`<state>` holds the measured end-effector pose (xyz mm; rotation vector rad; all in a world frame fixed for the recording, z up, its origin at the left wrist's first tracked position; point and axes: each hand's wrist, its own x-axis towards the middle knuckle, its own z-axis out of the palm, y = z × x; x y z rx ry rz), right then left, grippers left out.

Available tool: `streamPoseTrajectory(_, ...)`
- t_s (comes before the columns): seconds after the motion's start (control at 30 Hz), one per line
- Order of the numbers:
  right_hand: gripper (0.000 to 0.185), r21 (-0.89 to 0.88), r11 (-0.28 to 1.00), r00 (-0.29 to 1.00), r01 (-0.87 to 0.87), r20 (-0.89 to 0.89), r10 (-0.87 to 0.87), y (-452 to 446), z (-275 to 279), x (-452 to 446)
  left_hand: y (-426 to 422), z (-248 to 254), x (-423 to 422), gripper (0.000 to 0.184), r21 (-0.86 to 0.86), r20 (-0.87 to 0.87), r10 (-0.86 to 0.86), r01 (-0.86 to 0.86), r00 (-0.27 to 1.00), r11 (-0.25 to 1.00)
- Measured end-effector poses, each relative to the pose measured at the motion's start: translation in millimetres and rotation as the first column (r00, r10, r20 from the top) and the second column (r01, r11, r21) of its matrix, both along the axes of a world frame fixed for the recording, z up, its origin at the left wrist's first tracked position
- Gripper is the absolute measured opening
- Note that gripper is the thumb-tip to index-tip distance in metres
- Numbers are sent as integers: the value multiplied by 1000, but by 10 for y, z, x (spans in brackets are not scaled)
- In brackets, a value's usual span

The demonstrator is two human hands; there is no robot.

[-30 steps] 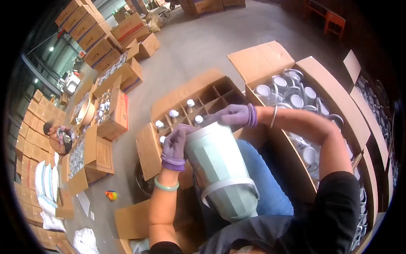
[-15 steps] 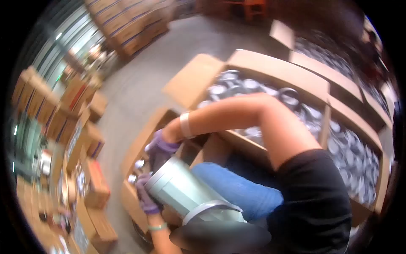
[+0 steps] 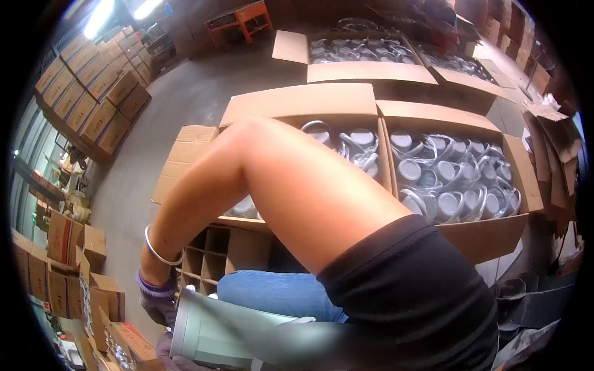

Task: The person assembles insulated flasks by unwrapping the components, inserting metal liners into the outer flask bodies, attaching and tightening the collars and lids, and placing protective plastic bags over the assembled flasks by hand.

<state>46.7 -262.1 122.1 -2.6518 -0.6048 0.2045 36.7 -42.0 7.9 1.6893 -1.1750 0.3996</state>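
A light green handled tumbler [image 3: 226, 328] lies tilted at the bottom of the head view, its wide end towards the left. My left hand [image 3: 170, 357], in a purple-grey glove, is curled against the lower side of that end. My right hand [image 3: 159, 304], gloved the same way and with a white band on the wrist, is just above the tumbler's end. Its fingers point down and are partly hidden. Behind the tumbler stands a carton with cardboard dividers [image 3: 213, 266]. A blurred dark patch covers the tumbler's near end.
Two open cartons [image 3: 458, 111] of grey-lidded, plastic-wrapped tumblers [image 3: 448, 170] stand ahead. More open cartons [image 3: 371, 73] are behind them. Stacked cartons [image 3: 93, 105] line the left, and an orange stand [image 3: 241, 21] is at the back. Flattened cardboard [image 3: 550, 154] leans at right.
The view has swung to the right and levelled. My hands and the tumbler now appear lower and further left. My right hand has come closer to the tumbler's end.
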Motion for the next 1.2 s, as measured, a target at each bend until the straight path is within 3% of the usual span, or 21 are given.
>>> streamPoseTrajectory(0.1,48,182,983,998,26,53,-37,49,54,-200,53,-89,307,64,29,477,-31,19,878,999)
streamPoseTrajectory(0.17,48,328,945,996,14,80,-42,69,5,-252,326,-86,174,66,92,279,6,-33,960,995)
streamPoseTrajectory(0.2,49,397,918,996,1,80,-36,63,-23,-257,259,22,-18,66,119,-87,90,-80,992,990)
streamPoseTrajectory(0.27,50,505,863,997,-14,72,-26,-17,-107,-231,224,121,-136,66,45,-166,130,-124,978,991)
streamPoseTrajectory(0.33,50,562,827,1000,16,8,-25,-149,-313,-99,562,40,223,61,-108,-388,-225,199,894,974)
streamPoseTrajectory(0.4,49,513,855,993,76,-115,-19,-244,-732,194,624,-6,125,54,-122,-413,111,-176,904,977)
streamPoseTrajectory(0.47,47,138,984,938,116,-341,-62,-344,-1526,658,998,-163,140,49,-111,-453,247,-330,856,938)
streamPoseTrajectory(0.57,44,-240,963,919,-119,-395,15,-222,-2332,679,1359,-305,161,42,-69,-231,546,-573,806,817)
streamPoseTrajectory(0.63,44,-285,933,950,-219,-279,137,141,-2400,377,1308,-296,107,39,-3,231,640,-657,733,754)
streamPoseTrajectory(0.7,51,-42,994,687,-102,-725,40,554,-2837,290,1367,-291,75,39,12,467,556,-634,687,773)
streamPoseTrajectory(0.77,44,-418,908,928,-10,-343,-147,987,-4997,778,1767,-301,205,48,152,287,566,-620,773,770)
streamPoseTrajectory(0.8,35,-390,894,888,-222,-460,20,942,-4851,533,1878,-403,295,55,213,187,573,-602,798,770)
streamPoseTrajectory(0.83,26,-516,856,901,18,-364,-238,1084,-4907,435,1991,-506,384,63,270,86,584,-583,807,766)
streamPoseTrajectory(0.87,33,-297,891,843,343,-322,-431,1150,-5183,366,2041,-653,491,48,204,170,511,-537,843,818)
streamPoseTrajectory(0.93,33,-142,928,847,344,-379,-372,1062,-5265,270,1998,-691,554,38,149,260,443,-489,858,859)
streamPoseTrajectory(0.97,36,-166,942,828,290,-450,-335,1023,-5581,474,1748,-657,522,33,42,423,499,-566,757,823)
streamPoseTrajectory(1.03,39,-204,952,807,228,-508,-302,673,-5644,921,1305,-507,454,32,56,519,513,-627,683,777)
streamPoseTrajectory(1.1,40,50,999,985,15,172,-24,538,-4819,1498,971,-448,511,27,136,414,499,-594,761,793)
streamPoseTrajectory(1.13,40,366,829,900,423,-271,-340,431,-3376,1406,782,-442,570,25,187,254,492,-541,833,820)
streamPoseTrajectory(1.17,40,751,434,867,498,-417,-274,243,-2991,1620,599,-452,608,23,221,37,473,-469,880,855)
streamPoseTrajectory(1.2,36,805,333,865,490,-402,-302,82,-2451,1594,427,-487,634,22,186,-238,404,-367,883,911)
